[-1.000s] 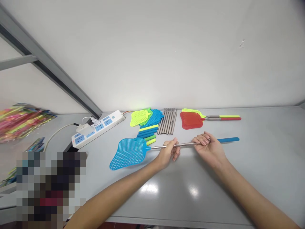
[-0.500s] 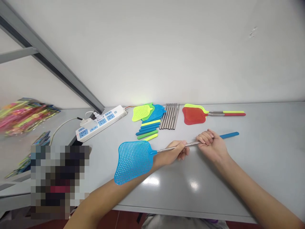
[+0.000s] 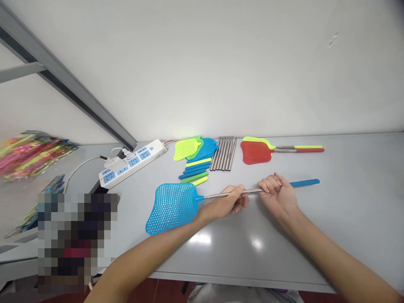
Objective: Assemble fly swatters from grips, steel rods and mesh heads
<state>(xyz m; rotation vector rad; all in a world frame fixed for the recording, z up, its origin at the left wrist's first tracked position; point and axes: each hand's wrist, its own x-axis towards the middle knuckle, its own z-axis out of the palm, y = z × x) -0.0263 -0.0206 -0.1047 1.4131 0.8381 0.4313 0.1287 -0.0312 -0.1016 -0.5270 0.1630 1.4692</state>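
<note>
A blue fly swatter (image 3: 173,209) with a thin metal rod and a blue grip spans the front of the desk, held in both hands. My left hand (image 3: 235,198) is closed around the rod, between the perforated head and my other hand. Further along, my right hand (image 3: 276,191) is wrapped round the rod close to the blue grip (image 3: 304,183). The head hangs over my left forearm. Behind my hands lie a row of metal rods (image 3: 223,155), several coloured grips (image 3: 195,170), and loose yellow, green and blue swatter heads (image 3: 188,149).
A red swatter (image 3: 256,152) rests on a yellow swatter (image 3: 309,147) at the back right. A white power strip (image 3: 132,163) with plugs and cables stands left. Packaged bright items (image 3: 33,153) lie at the far left, near a blurred-out patch. The wall bounds the grey desk (image 3: 353,202).
The swatter's head has shifted slightly left and up, and the swatter lies more level. Both hands keep their hold on the rod and stay nearly in place.
</note>
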